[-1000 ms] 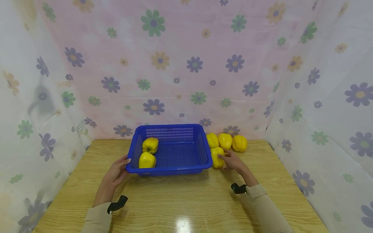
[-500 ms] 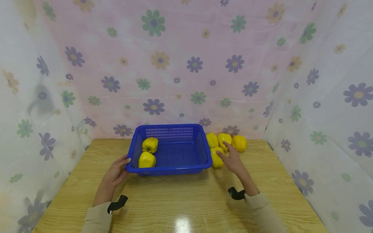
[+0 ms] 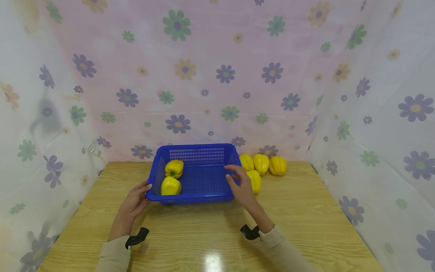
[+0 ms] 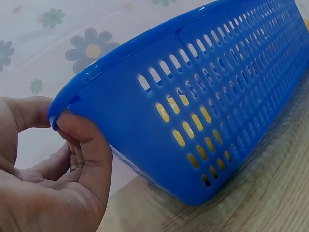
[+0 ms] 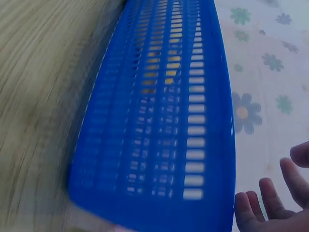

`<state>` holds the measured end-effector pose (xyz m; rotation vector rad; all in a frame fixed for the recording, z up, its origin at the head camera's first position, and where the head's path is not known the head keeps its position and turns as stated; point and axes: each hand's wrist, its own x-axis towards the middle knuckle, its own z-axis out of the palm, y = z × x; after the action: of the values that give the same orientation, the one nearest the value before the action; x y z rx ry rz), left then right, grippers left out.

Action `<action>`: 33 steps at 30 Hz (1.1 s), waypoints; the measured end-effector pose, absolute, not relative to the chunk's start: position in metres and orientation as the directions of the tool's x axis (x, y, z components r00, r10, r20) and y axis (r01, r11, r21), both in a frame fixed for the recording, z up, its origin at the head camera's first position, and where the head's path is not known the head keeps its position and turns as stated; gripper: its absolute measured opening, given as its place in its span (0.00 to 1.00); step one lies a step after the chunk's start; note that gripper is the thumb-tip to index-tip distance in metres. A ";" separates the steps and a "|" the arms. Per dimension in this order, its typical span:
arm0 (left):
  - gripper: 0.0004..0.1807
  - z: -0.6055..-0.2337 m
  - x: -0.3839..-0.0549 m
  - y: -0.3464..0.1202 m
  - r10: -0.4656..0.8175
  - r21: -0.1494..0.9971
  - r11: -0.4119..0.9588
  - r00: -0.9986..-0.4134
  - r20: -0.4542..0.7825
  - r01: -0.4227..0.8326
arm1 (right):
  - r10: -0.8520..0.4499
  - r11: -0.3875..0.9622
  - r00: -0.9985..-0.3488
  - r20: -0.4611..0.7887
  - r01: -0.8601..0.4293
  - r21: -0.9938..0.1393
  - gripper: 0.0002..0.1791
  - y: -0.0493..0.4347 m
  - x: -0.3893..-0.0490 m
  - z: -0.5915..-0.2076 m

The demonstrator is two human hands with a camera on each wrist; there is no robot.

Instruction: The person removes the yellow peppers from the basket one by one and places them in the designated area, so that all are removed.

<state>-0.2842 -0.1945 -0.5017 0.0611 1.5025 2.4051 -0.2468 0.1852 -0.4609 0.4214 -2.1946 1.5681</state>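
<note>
A blue plastic basket (image 3: 204,198) with slotted sides stands on the table. Two yellow bell peppers lie at its left end, one farther back (image 3: 174,169) and one nearer (image 3: 171,186). With thumb and finger, my left hand (image 3: 136,199) pinches the rim at the front left corner, as the left wrist view shows on the basket (image 4: 135,121). Over the basket's right front corner hovers my right hand (image 3: 242,186), fingers slightly bent and nothing between them. In the right wrist view the fingers (image 5: 270,198) appear close beside the rim; whether they touch it, I cannot tell.
Several more yellow bell peppers (image 3: 261,164) lie on the table just right of the basket, the nearest (image 3: 255,182) partly behind my right hand. Flower-patterned cloth (image 3: 210,94) stands behind and along both sides of the wooden table (image 3: 190,238).
My right hand has left the peppers at the right and moved left to the basket's right front corner, holding nothing. My left hand stays on the rim.
</note>
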 end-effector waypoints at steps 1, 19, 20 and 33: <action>0.13 -0.502 -0.284 -0.195 0.277 0.883 -0.408 -0.953 -0.123 -0.233 | -0.031 0.323 -0.875 0.483 -0.466 -0.824 0.15 0.180 -0.249 -0.461; 0.12 -0.502 -0.283 -0.192 0.245 0.883 -0.412 -0.961 -0.131 -0.226 | -0.231 0.400 -0.924 0.303 -0.375 -0.837 0.16 0.109 -0.284 -0.458; 0.12 -0.502 -0.283 -0.192 0.245 0.882 -0.412 -0.960 -0.134 -0.228 | -0.232 0.409 -0.927 0.294 -0.368 -0.835 0.15 0.107 -0.287 -0.458; 0.13 -0.502 -0.284 -0.192 0.237 0.878 -0.414 -0.960 -0.149 -0.238 | -0.439 0.593 -0.891 -0.117 -0.189 -0.783 0.27 0.065 -0.312 -0.459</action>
<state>-0.2843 -0.1920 -0.5022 -0.0017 1.5082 2.4275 -0.3120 0.0652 -0.4587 0.6226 -3.0645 1.4438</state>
